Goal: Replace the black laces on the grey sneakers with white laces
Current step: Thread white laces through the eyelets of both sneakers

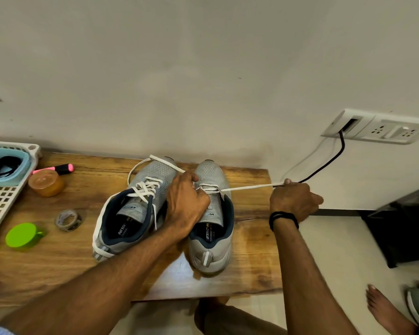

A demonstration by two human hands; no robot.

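Two grey sneakers stand side by side on the wooden table [46, 267], toes pointing at the far wall. The left sneaker [121, 221] leans over onto its side, white lacing [144, 187] already crossed through its eyelets, so it looks finished and simply set aside. The right sneaker [213, 240] sits upright and is the one in work. The left hand [186, 201] lies over its tongue with fingers curled, pinching the white lace [249, 187] at the far eyelets; this likely pins the shoe down and keeps the crossing from slipping while the other end is drawn. The right hand [294, 199], closed in a fist around the lace near its tip, is well out to the right past the table edge, and the lace runs straight and taut from the eyelets to it, a sign that slack is being taken out of a row. The lace's other end leaves the left hand, runs out toward the far left and curls loosely around the left sneaker's toe, parked where it cannot tangle. Only the rows nearest the toe seem threaded on the right sneaker, so I judge the task past halfway. At the far left a blue tub [22, 165] inside a white basket [0, 197] holds dark loops, perhaps the removed black laces, though I cannot tell. A pink highlighter [58, 168], an amber jar [46, 182], a tape roll [68, 220] and a green lid [22, 236] lie left of the shoes, clear of the work.
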